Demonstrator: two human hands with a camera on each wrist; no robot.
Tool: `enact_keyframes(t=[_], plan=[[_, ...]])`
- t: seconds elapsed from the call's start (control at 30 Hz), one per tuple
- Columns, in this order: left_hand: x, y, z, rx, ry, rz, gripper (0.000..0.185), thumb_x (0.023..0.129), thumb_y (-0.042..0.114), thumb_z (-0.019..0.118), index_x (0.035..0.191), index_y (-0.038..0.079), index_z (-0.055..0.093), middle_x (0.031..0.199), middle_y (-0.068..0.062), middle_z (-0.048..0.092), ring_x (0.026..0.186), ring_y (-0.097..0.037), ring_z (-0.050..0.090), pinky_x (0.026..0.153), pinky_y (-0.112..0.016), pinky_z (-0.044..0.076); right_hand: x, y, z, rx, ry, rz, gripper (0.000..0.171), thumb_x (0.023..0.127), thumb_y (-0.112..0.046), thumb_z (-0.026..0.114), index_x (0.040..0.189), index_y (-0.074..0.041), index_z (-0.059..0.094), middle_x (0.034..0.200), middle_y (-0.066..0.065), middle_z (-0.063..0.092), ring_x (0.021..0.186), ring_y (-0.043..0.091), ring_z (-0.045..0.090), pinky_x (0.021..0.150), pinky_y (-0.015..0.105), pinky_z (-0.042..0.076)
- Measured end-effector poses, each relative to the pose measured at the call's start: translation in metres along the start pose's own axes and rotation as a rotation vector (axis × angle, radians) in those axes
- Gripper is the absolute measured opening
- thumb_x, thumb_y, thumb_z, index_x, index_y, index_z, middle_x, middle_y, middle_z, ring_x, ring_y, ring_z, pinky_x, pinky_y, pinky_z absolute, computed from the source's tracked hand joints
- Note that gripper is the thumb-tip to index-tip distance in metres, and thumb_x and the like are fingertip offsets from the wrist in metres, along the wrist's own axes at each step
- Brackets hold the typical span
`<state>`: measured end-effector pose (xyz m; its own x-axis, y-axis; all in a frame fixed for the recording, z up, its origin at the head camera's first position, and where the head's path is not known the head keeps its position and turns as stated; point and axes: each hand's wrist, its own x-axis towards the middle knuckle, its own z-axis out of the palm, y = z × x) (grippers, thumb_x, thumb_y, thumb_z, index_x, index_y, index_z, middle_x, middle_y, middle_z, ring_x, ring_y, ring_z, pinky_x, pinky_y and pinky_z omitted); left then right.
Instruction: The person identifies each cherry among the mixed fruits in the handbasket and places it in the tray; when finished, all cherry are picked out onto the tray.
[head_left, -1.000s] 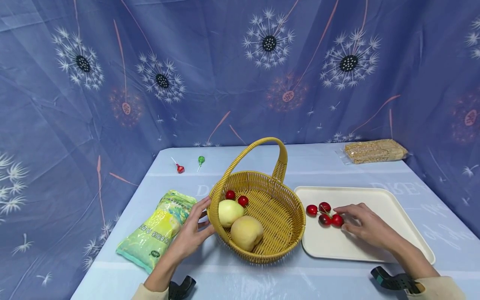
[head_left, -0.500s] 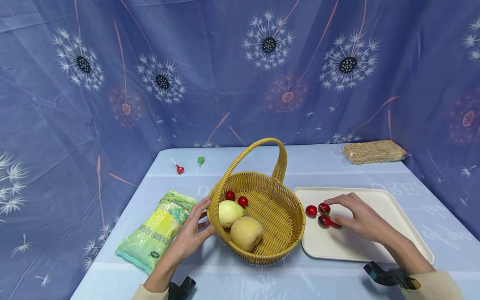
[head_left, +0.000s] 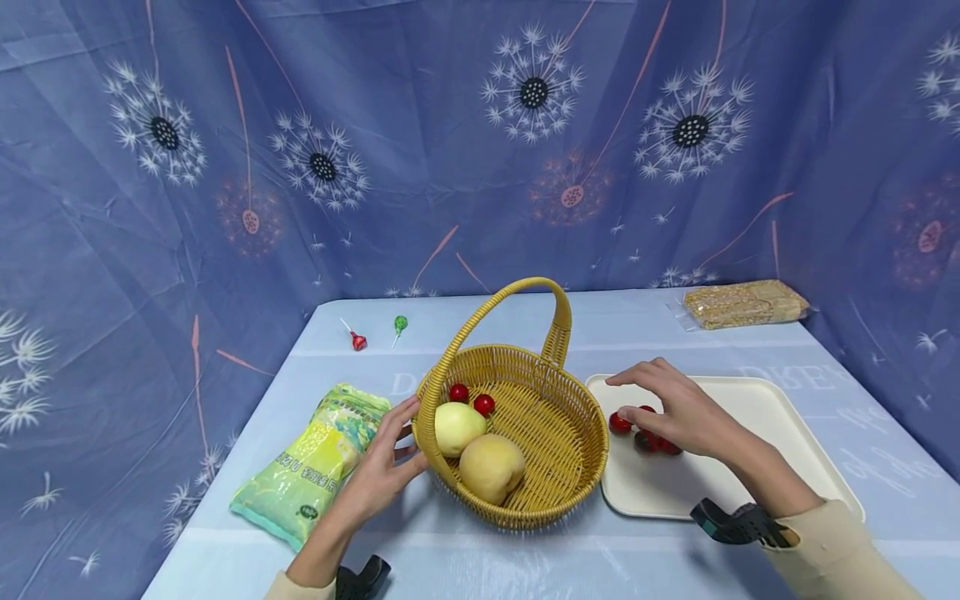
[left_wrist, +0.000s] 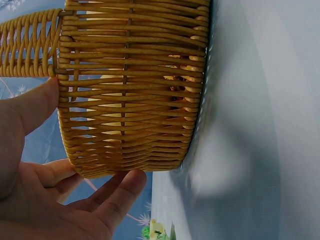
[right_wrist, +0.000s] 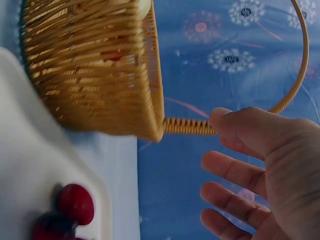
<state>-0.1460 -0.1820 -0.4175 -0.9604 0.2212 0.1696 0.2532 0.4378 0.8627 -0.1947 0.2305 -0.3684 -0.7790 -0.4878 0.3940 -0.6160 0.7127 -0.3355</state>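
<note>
Two cherries (head_left: pixel 471 398) in basket (head_left: pixel 555 467), rest (head_left: pixel 619 422) on tray (head_left: pixel 750 492) at 3 o'clock; left hand (head_left: pixel 375 475) steadies rim, fingers straight; right hand (head_left: pixel 678 412) hovers released.

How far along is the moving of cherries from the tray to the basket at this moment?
Done: two cherries lie in the wicker basket beside a pale apple and a peach. In hand: the left hand touches the basket's rim; the right hand hovers open over the tray, holding nothing. Left: a cluster of cherries on the tray, partly hidden by that hand.
</note>
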Motion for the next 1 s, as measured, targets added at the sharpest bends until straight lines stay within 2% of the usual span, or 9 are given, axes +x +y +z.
enact_keyframes(t=[0.43, 0.67, 0.73, 0.9, 1.0], plan=[[-0.001, 0.000, 0.000, 0.021, 0.004, -0.007, 0.069, 0.088, 0.025, 0.066, 0.146, 0.015, 0.031, 0.155, -0.003, 0.022, 0.131, -0.034, 0.043, 0.100, -0.038, 0.048, 0.045, -0.035, 0.007, 0.045, -0.073, -0.055, 0.038, 0.085, -0.028, 0.070, 0.121, -0.018, 0.063, 0.116, -0.003, 0.064, 0.109, 0.018, 0.054, 0.090, 0.048, 0.049], [0.000, 0.000, 0.001, 0.007, 0.005, -0.009, 0.070, 0.087, 0.025, 0.067, 0.146, 0.016, 0.032, 0.155, -0.003, 0.022, 0.132, -0.035, 0.042, 0.101, -0.042, 0.047, 0.068, -0.050, 0.018, 0.038, -0.096, -0.162, 0.038, 0.085, -0.028, 0.070, 0.119, -0.013, 0.063, 0.113, 0.002, 0.065, 0.104, 0.019, 0.054, 0.085, 0.041, 0.049], [0.000, 0.000, 0.001, 0.005, 0.002, -0.009, 0.070, 0.087, 0.025, 0.067, 0.146, 0.016, 0.032, 0.155, -0.003, 0.021, 0.132, -0.035, 0.042, 0.101, -0.043, 0.047, 0.074, -0.053, 0.022, 0.038, -0.103, -0.193, 0.037, 0.085, -0.028, 0.069, 0.119, -0.012, 0.063, 0.112, 0.003, 0.065, 0.104, 0.019, 0.055, 0.091, 0.043, 0.049], [0.000, 0.000, 0.000, 0.002, -0.004, 0.001, 0.069, 0.088, 0.024, 0.066, 0.147, 0.014, 0.031, 0.155, -0.005, 0.021, 0.131, -0.036, 0.042, 0.101, -0.044, 0.047, 0.090, -0.060, 0.035, 0.038, -0.146, -0.210, 0.037, 0.086, -0.027, 0.068, 0.119, -0.013, 0.064, 0.110, 0.004, 0.065, 0.105, 0.020, 0.056, 0.094, 0.043, 0.047], [0.000, 0.000, 0.000, 0.001, -0.004, 0.005, 0.069, 0.088, 0.023, 0.066, 0.147, 0.014, 0.031, 0.155, -0.005, 0.021, 0.132, -0.036, 0.042, 0.101, -0.044, 0.047, 0.098, -0.063, 0.043, 0.041, -0.177, -0.200, 0.037, 0.087, -0.026, 0.067, 0.120, -0.012, 0.063, 0.111, 0.004, 0.065, 0.104, 0.021, 0.056, 0.089, 0.040, 0.048]])
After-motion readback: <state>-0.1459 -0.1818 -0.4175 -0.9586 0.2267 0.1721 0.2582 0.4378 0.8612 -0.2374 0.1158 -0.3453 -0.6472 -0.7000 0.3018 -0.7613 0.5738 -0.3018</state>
